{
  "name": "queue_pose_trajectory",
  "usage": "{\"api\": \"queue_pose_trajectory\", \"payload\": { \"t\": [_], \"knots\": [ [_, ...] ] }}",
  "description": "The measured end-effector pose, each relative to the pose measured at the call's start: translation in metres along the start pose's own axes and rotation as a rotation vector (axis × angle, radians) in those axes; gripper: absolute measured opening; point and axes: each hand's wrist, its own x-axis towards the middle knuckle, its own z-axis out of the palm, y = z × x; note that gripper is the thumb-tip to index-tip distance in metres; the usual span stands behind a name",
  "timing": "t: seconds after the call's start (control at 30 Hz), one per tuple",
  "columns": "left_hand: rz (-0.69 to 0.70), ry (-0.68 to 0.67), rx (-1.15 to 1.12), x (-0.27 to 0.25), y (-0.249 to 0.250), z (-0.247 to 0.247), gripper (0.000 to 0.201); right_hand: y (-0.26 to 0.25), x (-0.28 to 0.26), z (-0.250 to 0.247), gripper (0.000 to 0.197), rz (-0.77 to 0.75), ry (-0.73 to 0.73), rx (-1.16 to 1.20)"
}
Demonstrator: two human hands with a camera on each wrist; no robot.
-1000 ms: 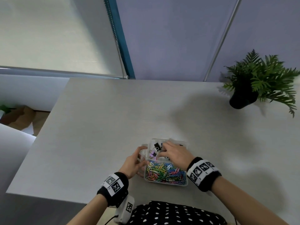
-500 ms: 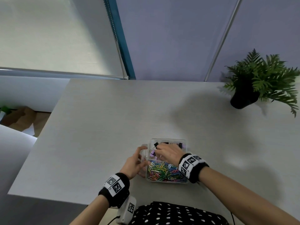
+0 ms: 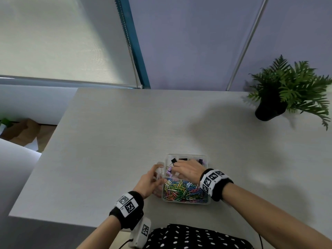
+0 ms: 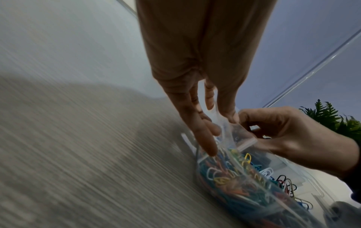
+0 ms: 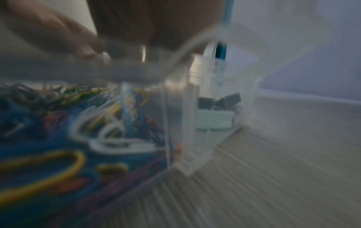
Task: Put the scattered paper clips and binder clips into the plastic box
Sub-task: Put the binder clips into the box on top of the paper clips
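A clear plastic box (image 3: 206, 177) stands near the table's front edge. Its near compartment is full of coloured paper clips (image 3: 183, 192), which also show through the wall (image 4: 230, 182) (image 5: 58, 154). Black and purple binder clips (image 3: 173, 161) (image 5: 220, 101) lie in the far compartment. My left hand (image 3: 159, 174) (image 4: 220, 128) holds the box's left wall between thumb and fingers. Over the far compartment my right hand (image 3: 177, 166) (image 4: 248, 123) reaches in. Its curled fingertips meet at a black binder clip's wire handles. The right wrist view is blurred.
A potted fern (image 3: 280, 97) in a black pot stands at the table's back right. The table's left edge (image 3: 41, 159) drops to the floor, where brown paper lies. A white device with a marker hangs at my waist (image 3: 142, 230).
My right wrist has swung left and closer to the box, while its fingertips stayed in the far compartment. The left hand and the box have kept their place.
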Motion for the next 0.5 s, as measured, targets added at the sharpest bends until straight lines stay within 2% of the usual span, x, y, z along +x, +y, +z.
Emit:
{"api": "queue_pose_trajectory", "payload": {
  "t": [0.13,0.33,0.5],
  "knots": [
    [0.005,0.002,0.001,0.001,-0.001,0.000,0.047,0.001,0.004,-0.001,0.007,0.006,-0.074,-0.003],
    [0.036,0.028,0.045,-0.002,-0.003,-0.001,0.047,0.002,0.009,-0.014,0.015,0.258,-0.286,0.117],
    [0.033,0.035,0.036,-0.003,-0.002,-0.002,0.046,0.003,0.005,-0.016,0.022,0.395,-0.333,0.130]
  ]
}}
